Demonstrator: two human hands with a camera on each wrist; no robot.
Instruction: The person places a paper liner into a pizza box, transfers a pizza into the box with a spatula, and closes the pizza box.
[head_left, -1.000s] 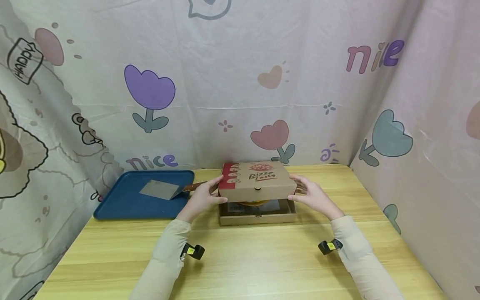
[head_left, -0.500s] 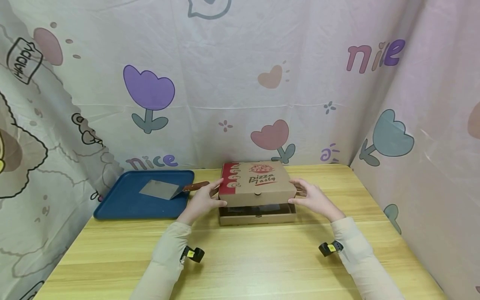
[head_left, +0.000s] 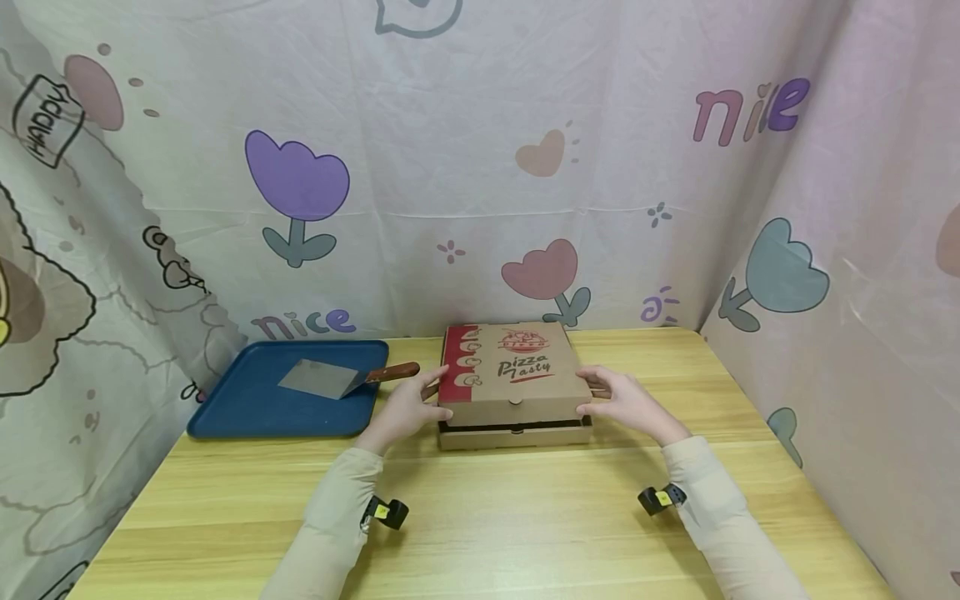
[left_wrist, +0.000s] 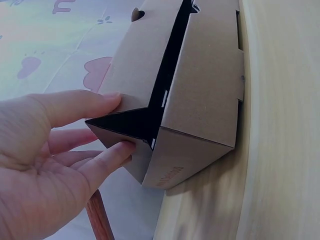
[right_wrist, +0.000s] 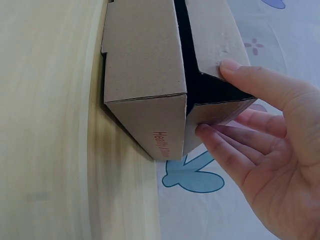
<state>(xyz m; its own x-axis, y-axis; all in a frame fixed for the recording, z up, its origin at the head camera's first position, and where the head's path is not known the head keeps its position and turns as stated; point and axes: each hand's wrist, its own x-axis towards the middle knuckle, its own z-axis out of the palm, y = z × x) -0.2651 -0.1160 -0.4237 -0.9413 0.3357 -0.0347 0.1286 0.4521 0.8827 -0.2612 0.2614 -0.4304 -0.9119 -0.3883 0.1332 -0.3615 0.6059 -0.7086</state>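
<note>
A cardboard pizza box stands at the back middle of the table, its lid (head_left: 525,367) tilted slightly above the base (head_left: 480,438). Only a narrow dark gap shows at the front, so the inside is hidden. My left hand (head_left: 405,410) holds the lid's front left corner, thumb on the front flap and fingers along the side flap. At the opposite front corner, my right hand (head_left: 628,405) grips the lid the same way. Both wrist views show a loose corner of the lid (left_wrist: 145,55) between thumb and fingers, with the base (right_wrist: 145,55) resting on the table.
Left of the box lies a blue tray (head_left: 285,423). On it rests a spatula (head_left: 318,379), whose wooden handle sticks out past the tray's right edge, close behind my left hand. A patterned curtain (head_left: 450,167) hangs behind the table (head_left: 525,525).
Both hands have lowered the lid's front edge toward the base. The round yellowish food seen inside a second ago is now covered. Tray and spatula have stayed put.
</note>
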